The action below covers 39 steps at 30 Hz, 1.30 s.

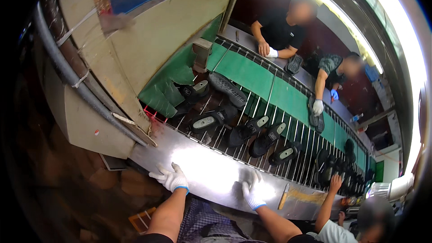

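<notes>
While our left hand (172, 178) and nearer right hand (254, 191) spread empty, one slide (266, 141) lies at twelve o'clock, axis seven-to-one.

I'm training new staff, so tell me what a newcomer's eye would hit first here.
Probably the dark shoes along the green and metal conveyor, running diagonally mid-view. Next, the glaring light curving down the right side. Then the gloved left hand and right hand, at the shiny steel ledge in front.

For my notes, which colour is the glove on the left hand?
The glove is white; head view.
</notes>
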### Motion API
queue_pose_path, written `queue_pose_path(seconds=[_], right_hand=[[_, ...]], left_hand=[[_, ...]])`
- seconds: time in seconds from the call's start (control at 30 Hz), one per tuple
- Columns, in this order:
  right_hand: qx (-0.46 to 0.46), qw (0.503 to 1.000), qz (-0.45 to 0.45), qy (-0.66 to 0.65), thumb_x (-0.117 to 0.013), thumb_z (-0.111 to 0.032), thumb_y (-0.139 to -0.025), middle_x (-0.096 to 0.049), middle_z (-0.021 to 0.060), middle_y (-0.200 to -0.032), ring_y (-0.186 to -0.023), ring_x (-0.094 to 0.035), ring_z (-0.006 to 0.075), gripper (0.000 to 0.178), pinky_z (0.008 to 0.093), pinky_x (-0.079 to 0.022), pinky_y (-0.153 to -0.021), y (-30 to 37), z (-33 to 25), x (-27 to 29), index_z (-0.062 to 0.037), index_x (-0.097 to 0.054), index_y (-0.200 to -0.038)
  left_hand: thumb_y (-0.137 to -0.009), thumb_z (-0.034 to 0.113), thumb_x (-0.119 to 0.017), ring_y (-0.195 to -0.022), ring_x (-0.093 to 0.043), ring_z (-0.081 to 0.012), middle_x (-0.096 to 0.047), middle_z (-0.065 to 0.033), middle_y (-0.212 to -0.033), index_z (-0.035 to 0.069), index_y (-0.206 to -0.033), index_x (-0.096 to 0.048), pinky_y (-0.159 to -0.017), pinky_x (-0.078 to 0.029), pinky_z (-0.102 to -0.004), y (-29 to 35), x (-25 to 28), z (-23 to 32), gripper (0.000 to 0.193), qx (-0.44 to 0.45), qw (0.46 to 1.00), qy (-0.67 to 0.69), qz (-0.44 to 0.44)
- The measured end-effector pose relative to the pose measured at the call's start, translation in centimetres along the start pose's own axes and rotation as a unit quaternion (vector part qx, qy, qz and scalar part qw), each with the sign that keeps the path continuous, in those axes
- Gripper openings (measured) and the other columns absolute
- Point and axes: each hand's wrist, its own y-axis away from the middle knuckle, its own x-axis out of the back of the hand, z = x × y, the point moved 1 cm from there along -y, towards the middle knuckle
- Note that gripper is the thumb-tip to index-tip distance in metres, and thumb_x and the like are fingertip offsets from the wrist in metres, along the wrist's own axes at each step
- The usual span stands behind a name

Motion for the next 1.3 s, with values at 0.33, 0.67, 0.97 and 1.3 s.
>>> queue_pose_path(seconds=[0.33,0.67,0.97,1.3], right_hand=[[-0.093,0.992,-0.006,-0.087,-0.077,-0.038,-0.093,-0.049,0.0313,-0.153,-0.139,-0.053,0.0469,0.083,0.0467,-0.044,-0.117,-33.6,-1.8,-4.6,0.0021,-0.041,-0.157],[-0.381,0.662,-0.218,-0.607,-0.051,-0.051,-0.109,-0.071,0.0138,-0.133,-0.122,-0.068,0.0380,0.048,0.0606,-0.056,-0.105,-42.8,8.3,-15.9,-0.0115,-0.064,-0.134],[-0.433,0.599,-0.234,-0.632,-0.070,-0.041,-0.100,-0.073,0.0041,-0.082,-0.060,-0.067,0.0225,0.033,0.0371,-0.060,-0.056,-44.7,8.7,-16.3,-0.0087,-0.064,-0.105],[-0.344,0.570,-0.115,-0.737,-0.050,-0.013,-0.105,-0.075,0.0162,-0.119,-0.109,-0.073,0.0275,0.028,0.0389,-0.061,-0.099,-39.2,3.6,-10.0,0.0025,-0.060,-0.126]], left_hand=[[-0.099,0.047,-0.064,-0.143,-0.041,-0.0533,-0.005,-0.0374,-0.171,0.016,-0.165,-0.027,-0.111,-0.049,-0.0531,-0.7,-0.4,-0.7,0.082,-0.002,0.999,0.042,0.006],[-0.094,0.040,-0.071,-0.147,-0.038,-0.0554,-0.008,-0.0350,-0.171,0.016,-0.164,-0.033,-0.115,-0.047,-0.0516,-0.4,-0.3,-0.5,0.083,-0.016,0.997,0.073,0.031],[-0.091,0.037,-0.074,-0.140,-0.044,-0.0572,-0.016,-0.0392,-0.167,0.013,-0.158,-0.040,-0.109,-0.051,-0.0556,-0.9,-0.8,-0.7,0.079,-0.045,0.993,0.072,0.087],[-0.092,0.040,-0.073,-0.143,-0.042,-0.0550,-0.011,-0.0361,-0.170,0.015,-0.162,-0.033,-0.109,-0.051,-0.0539,-1.4,-1.5,-1.0,0.084,-0.032,0.994,0.077,0.077]])
